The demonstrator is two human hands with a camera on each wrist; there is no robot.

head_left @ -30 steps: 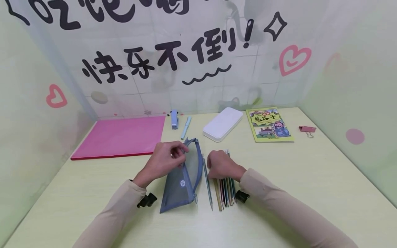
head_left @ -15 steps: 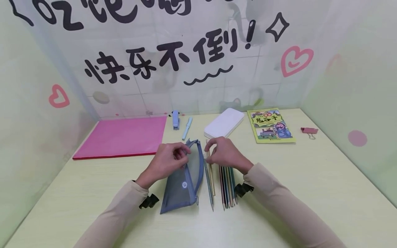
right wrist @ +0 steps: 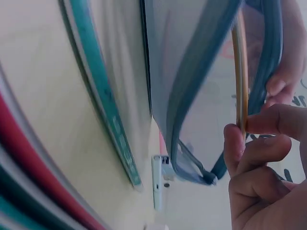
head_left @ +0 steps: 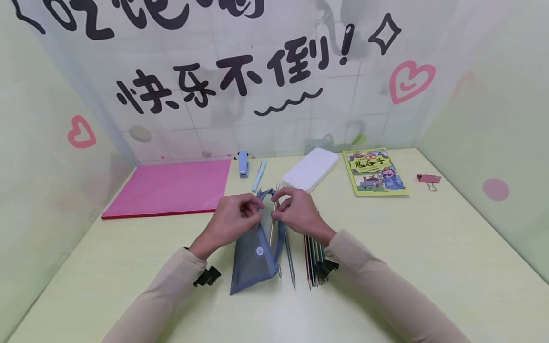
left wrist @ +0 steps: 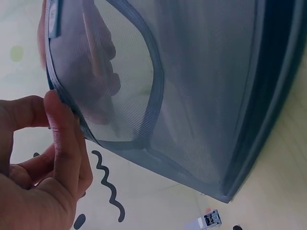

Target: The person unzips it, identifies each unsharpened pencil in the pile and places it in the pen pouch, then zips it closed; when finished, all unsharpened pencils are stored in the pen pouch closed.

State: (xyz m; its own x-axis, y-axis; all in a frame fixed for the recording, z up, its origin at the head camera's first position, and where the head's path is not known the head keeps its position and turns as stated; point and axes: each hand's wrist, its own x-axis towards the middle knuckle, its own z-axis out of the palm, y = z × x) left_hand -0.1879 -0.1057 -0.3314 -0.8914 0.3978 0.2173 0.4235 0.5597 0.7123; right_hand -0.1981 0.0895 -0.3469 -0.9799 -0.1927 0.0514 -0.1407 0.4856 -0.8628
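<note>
My left hand [head_left: 231, 219] pinches the rim of a blue-grey mesh pencil case [head_left: 253, 264], holding its zipped mouth apart. In the left wrist view, thumb and finger grip the zip edge of the case [left wrist: 201, 96]. My right hand [head_left: 300, 214] pinches a gold-coloured pencil [right wrist: 241, 72] near one end. That pencil slants down inside the mouth of the case, between its two zip edges. Right of the case lies a teal pencil [head_left: 290, 262]. Farther right, several coloured pencils [head_left: 314, 269] lie side by side, partly hidden under my right hand and wrist.
Behind the case stand a blue stapler [head_left: 243, 165], a light blue pen [head_left: 259, 176] and a white box [head_left: 310, 169]. A pink folder [head_left: 171, 188] lies at the left. At the right are a yellow booklet [head_left: 376, 174] and a pink binder clip [head_left: 429, 180].
My right hand has picked up the gold-coloured pencil from beside the others and carried it left into the mouth of the case. My left hand still holds the rim; the case has shifted slightly right.
</note>
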